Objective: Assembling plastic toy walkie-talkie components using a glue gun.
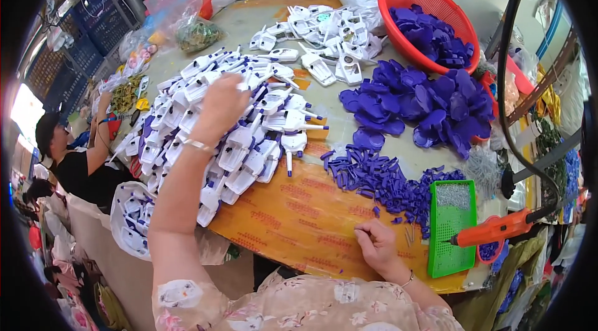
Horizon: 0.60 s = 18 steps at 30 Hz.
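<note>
My left hand (224,104) reaches over a large heap of white plastic shells (249,156) with purple tips. Its fingers curl down at a white shell (245,86) near the top of the heap, with the fingertips partly hidden. My right hand (377,246) rests closed on the orange-brown table covering close to the front edge, thumb and forefinger together. Whatever it may hold is hidden. Small purple plastic pieces (374,178) lie scattered beyond this hand. A green tray (453,206) with small silver screws (453,196) stands to its right.
An orange electric screwdriver (492,230) hangs over the green tray. Purple oval covers (430,104) are piled at right, below a red basket (389,16) of more. Plain white shells (321,69) lie at the back. A white bag (128,225) hangs left; a person (87,163) sits beyond.
</note>
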Motion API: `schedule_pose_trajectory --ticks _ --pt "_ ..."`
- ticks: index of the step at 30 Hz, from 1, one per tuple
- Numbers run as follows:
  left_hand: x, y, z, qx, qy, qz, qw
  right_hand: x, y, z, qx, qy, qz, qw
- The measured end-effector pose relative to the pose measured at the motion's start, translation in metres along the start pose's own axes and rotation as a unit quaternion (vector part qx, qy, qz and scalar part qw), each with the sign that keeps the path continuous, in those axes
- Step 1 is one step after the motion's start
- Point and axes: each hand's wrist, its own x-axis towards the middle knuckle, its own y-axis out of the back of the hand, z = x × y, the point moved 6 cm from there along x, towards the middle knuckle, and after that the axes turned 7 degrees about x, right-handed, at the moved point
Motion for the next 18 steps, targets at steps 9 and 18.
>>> schedule_pose_trajectory --ticks 9,18 --pt "0.119 -0.181 0.059 0.029 -0.045 -0.182 0.982 0.006 0.009 -0.002 -0.011 -0.011 0.000 1.000" --pt "0.177 -0.227 0.034 0.057 -0.129 -0.241 0.960 0.009 0.020 0.012 -0.019 -0.055 0.006 0.998"
